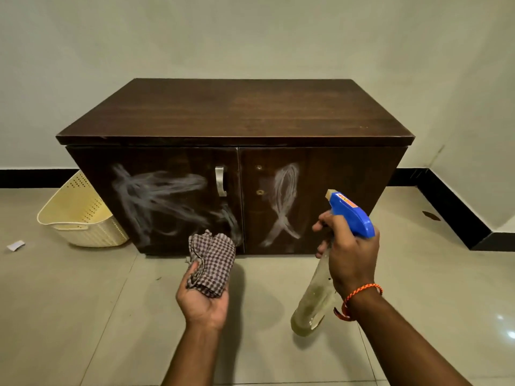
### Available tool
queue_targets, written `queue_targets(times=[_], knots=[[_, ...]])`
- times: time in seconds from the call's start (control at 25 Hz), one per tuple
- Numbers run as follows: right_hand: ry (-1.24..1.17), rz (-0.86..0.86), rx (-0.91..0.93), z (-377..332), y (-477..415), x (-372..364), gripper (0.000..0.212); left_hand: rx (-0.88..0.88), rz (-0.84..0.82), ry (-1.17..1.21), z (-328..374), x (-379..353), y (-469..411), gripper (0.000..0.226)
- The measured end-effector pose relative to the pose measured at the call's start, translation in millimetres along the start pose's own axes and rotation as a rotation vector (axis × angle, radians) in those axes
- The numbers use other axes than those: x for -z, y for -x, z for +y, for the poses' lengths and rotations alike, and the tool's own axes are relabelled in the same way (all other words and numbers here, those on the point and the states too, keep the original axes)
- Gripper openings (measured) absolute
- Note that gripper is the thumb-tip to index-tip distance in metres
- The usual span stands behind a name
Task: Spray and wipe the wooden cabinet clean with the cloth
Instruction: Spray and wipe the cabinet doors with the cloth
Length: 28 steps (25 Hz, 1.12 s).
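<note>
Head view: the wooden cabinet (237,112) is seen standing on the tiled floor (83,316) against the wall, white smears (156,196) marking both door fronts. The spray bottle (331,263) is gripped at its neck by the right hand (352,257), fingers wrapped around it, its long axis tilted and its nozzle aimed at the right door, which lies just ahead. The checked cloth (211,266) is held bunched in the left hand (203,296), fingers curled under it, near the cabinet's lower front edge.
</note>
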State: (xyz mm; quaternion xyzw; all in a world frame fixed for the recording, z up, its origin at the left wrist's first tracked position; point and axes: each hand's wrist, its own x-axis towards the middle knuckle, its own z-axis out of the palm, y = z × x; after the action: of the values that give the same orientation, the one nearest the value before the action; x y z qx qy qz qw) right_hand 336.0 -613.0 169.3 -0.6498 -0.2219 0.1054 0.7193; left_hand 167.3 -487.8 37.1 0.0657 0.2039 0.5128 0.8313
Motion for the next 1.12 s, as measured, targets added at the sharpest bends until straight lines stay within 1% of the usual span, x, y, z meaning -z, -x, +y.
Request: queue_targets(times=[0.08, 0.2, 0.36, 0.48, 0.6, 0.96, 1.12], knots=[[-0.005, -0.018, -0.013, 5.3, -4.1, -7.5, 0.021, -0.017, 0.020, -0.015, 16.0, 5.7, -5.6, 0.079], [-0.007, -0.018, -0.004, 7.7, -8.1, -13.3, 0.022, -0.039, 0.052, -0.016, 26.9, 12.2, -8.9, 0.075], [0.013, 0.011, -0.006, 10.8, -7.7, -14.1, 0.022, -0.028, 0.039, -0.018, 24.4, 13.4, -9.3, 0.077], [0.016, -0.016, -0.008, 15.3, -6.4, -12.9, 0.023, -0.034, 0.040, -0.015, 25.0, 10.7, -11.4, 0.079], [0.056, -0.038, -0.030, 22.9, -4.1, -11.8, 0.023, -0.033, 0.004, -0.020, 23.1, 7.8, -13.6, 0.079], [0.303, -0.068, -0.260, 65.2, 11.4, 6.7, 0.025, -0.046, 0.045, -0.040, 13.7, 14.0, -16.8, 0.079], [0.370, -0.082, -0.346, 80.0, 14.2, 16.9, 0.023, -0.054, 0.042, -0.033, 8.7, 17.0, -19.0, 0.092]])
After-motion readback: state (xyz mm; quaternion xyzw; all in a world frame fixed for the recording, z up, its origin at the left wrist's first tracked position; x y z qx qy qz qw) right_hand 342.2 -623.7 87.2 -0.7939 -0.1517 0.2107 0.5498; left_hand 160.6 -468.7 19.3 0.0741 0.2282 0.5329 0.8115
